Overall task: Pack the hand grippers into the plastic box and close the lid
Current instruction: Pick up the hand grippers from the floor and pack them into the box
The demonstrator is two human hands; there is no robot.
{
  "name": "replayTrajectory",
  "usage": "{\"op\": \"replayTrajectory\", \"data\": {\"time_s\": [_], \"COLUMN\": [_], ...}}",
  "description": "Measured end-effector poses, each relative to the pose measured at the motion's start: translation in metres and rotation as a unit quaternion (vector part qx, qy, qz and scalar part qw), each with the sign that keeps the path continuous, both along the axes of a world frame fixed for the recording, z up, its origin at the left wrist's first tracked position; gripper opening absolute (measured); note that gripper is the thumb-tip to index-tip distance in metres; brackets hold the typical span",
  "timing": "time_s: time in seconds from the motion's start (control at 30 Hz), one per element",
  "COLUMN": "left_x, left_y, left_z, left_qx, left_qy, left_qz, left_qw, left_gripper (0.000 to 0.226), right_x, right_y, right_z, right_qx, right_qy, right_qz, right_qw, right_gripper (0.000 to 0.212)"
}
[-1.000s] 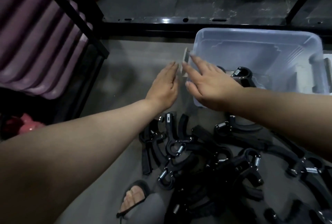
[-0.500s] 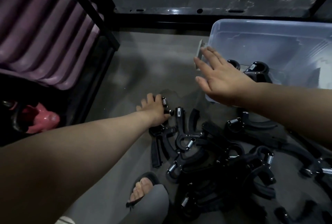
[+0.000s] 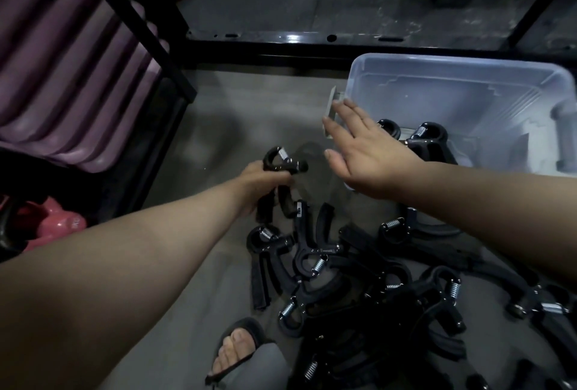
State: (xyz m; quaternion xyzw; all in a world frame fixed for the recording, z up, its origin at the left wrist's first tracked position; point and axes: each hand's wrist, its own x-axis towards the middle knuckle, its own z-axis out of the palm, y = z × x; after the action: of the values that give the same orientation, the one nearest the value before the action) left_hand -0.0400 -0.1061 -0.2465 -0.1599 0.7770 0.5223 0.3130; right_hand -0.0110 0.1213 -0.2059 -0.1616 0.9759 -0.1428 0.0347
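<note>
A black spring-loaded hand gripper (image 3: 282, 167) has just been lifted from the floor pile (image 3: 359, 280) by the left hand (image 3: 259, 183); the flat right hand (image 3: 365, 149) remains against the translucent plastic box (image 3: 468, 92), barely filled.

Both forearms (image 3: 150, 264) bare, no sleeves, watch or rings visible. Foot (image 3: 234, 349) in open-toe black sandal (image 3: 242, 327), thin strap across toes. Grey trouser leg (image 3: 265, 367) at knee.
</note>
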Motion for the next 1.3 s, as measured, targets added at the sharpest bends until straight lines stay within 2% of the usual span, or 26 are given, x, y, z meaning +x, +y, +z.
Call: {"op": "replayTrajectory", "data": {"time_s": [0.07,0.17,0.27,0.37,0.47,0.57,0.63,0.67,0.7,0.77,0.87,0.93,1.03,1.07,1.17,1.3], "left_x": [-0.005,-0.017,-0.031,-0.044,-0.052,-0.054,-0.055,-0.053,-0.052,-0.047,-0.040,-0.037,-0.035,-0.033,-0.026,-0.025], "left_y": [0.010,0.023,0.034,0.044,0.056,0.077,0.093,0.101,0.109,0.123,0.138,0.142,0.138,0.137,0.135,0.137], "left_z": [0.020,0.043,0.065,0.082,0.095,0.103,0.105,0.106,0.106,0.105,0.098,0.086,0.056,0.049,0.042,0.042], "left_qx": [0.137,0.329,0.418,0.473,0.508,0.509,0.464,0.422,0.378,0.307,0.170,0.063,-0.077,-0.106,-0.134,-0.152], "left_qy": [-0.063,-0.116,-0.097,-0.086,-0.098,-0.073,-0.034,-0.012,0.005,0.037,0.163,0.258,0.381,0.388,0.365,0.368], "left_qz": [0.049,0.108,0.132,0.145,0.149,0.122,0.077,0.048,0.015,-0.062,-0.128,-0.164,-0.222,-0.240,-0.217,-0.199], "left_qw": [0.987,0.931,0.894,0.865,0.842,0.849,0.882,0.905,0.926,0.949,0.963,0.950,0.894,0.884,0.895,0.895], "left_gripper": [0.009,0.027,0.065,0.066,0.054,0.045,0.041,0.041,0.043,0.051,0.051,0.047,0.044,0.053,0.074,0.075], "right_x": [0.000,0.000,-0.001,-0.001,0.002,0.002,-0.003,-0.006,-0.008,-0.008,-0.001,0.008,0.016,0.017,0.007,-0.004], "right_y": [0.001,0.003,0.005,0.006,0.006,0.006,0.011,0.015,0.020,0.032,0.054,0.069,0.084,0.087,0.096,0.098], "right_z": [0.000,0.001,0.002,0.006,0.022,0.044,0.052,0.053,0.052,0.046,0.031,0.022,0.015,0.014,0.004,-0.008], "right_qx": [-0.002,-0.010,-0.020,-0.061,-0.221,-0.420,-0.524,-0.545,-0.546,-0.523,-0.447,-0.398,-0.357,-0.332,-0.227,-0.166], "right_qy": [0.002,0.002,-0.007,-0.036,-0.069,-0.101,-0.179,-0.208,-0.216,-0.177,-0.083,-0.064,-0.063,-0.069,-0.150,-0.245], "right_qz": [0.000,0.005,0.009,0.006,-0.016,-0.112,-0.168,-0.181,-0.185,-0.192,-0.227,-0.260,-0.295,-0.309,-0.340,-0.296], "right_qw": [1.000,1.000,1.000,0.998,0.973,0.895,0.816,0.792,0.788,0.811,0.862,0.877,0.884,0.889,0.900,0.908], "right_gripper": [0.071,0.067,0.069,0.070,0.058,0.039,0.043,0.044,0.041,0.030,0.026,0.025,0.029,0.027,0.030,0.037]}}
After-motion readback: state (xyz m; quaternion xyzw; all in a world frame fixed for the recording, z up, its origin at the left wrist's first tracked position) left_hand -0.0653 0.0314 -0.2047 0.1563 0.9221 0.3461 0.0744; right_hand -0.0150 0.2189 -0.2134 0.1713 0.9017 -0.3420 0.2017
